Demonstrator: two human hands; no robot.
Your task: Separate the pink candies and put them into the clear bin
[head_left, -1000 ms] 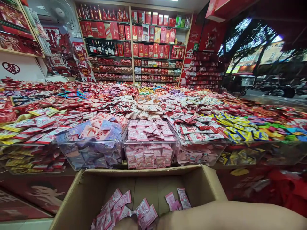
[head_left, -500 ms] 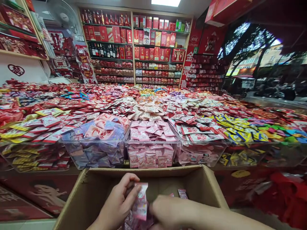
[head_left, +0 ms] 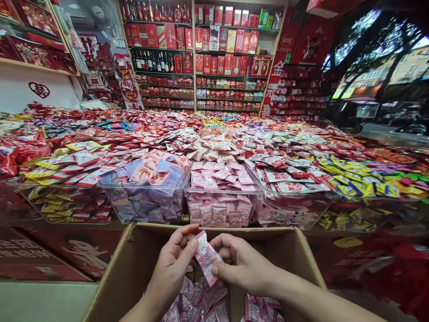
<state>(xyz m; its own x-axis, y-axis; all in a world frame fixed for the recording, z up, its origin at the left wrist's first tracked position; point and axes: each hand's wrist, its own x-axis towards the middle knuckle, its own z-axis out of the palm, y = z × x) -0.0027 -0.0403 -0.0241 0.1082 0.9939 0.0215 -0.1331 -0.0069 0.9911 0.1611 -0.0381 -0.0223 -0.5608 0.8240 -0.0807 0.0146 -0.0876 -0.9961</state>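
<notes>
Between both hands, above the open cardboard box (head_left: 114,268), is a pink wrapped candy packet (head_left: 207,258) with a white cartoon figure on it. My left hand (head_left: 174,259) pinches its upper left end between thumb and fingers. The thumb and curled fingers of my right hand (head_left: 239,261) grip its right side. Similar pink packets (head_left: 191,293) lie in a heap on the box floor, partly hidden by my left hand, and a smaller group (head_left: 261,308) lies below my right wrist. Beyond the box stands a clear bin of pink packets (head_left: 219,210).
Clear bins of purple packets (head_left: 144,203), yellow and red packets (head_left: 70,201) and red-white packets (head_left: 295,197) flank the pink one. Heaped sweets (head_left: 161,120) spread behind, up to shelves of red boxes (head_left: 221,40). The box's far rim (head_left: 268,229) is just below the bins.
My right hand has come up from low in the box and now grips the packet in my left hand. The packet has tilted. The view has shifted, showing more packets in the box.
</notes>
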